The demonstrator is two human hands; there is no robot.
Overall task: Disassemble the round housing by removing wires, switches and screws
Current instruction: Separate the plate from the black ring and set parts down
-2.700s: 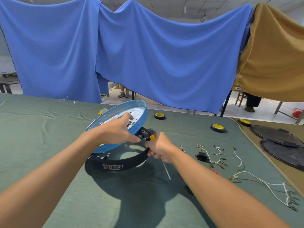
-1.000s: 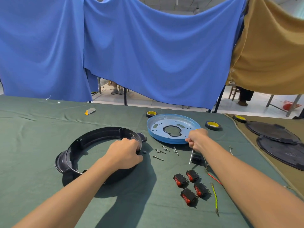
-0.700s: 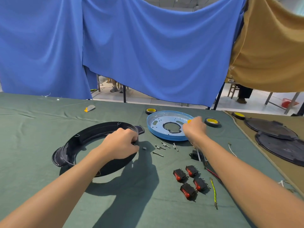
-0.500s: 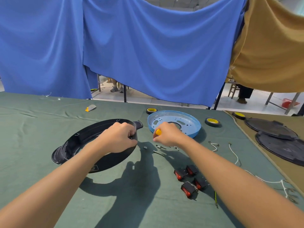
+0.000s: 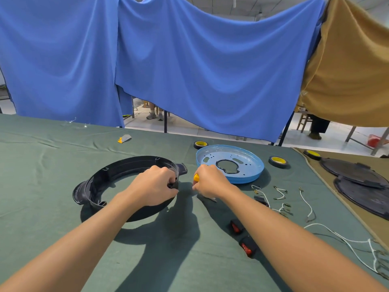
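A black ring-shaped housing (image 5: 109, 175) lies on the green table cloth. My left hand (image 5: 154, 186) grips its right rim, fingers curled over the edge. Just to the right, my right hand (image 5: 209, 182) holds a screwdriver with a yellow handle (image 5: 196, 177); its shaft is mostly hidden under the hand. The blue round plate (image 5: 250, 167) lies flat behind my right hand. Red and black switches (image 5: 246, 247) lie beside my right forearm, and loose white wires (image 5: 307, 207) lie to the right.
Rolls of black and yellow tape (image 5: 278, 161) stand behind the blue plate. Black round covers (image 5: 357, 173) are stacked on a brown cloth at the right. A small yellow and grey object (image 5: 124, 138) lies at the back. Blue and tan cloths hang behind the table.
The blue plate was lifted off the black housing and set down at the back right. My right hand, holding the screwdriver, came back from the plate to beside the housing's right rim.
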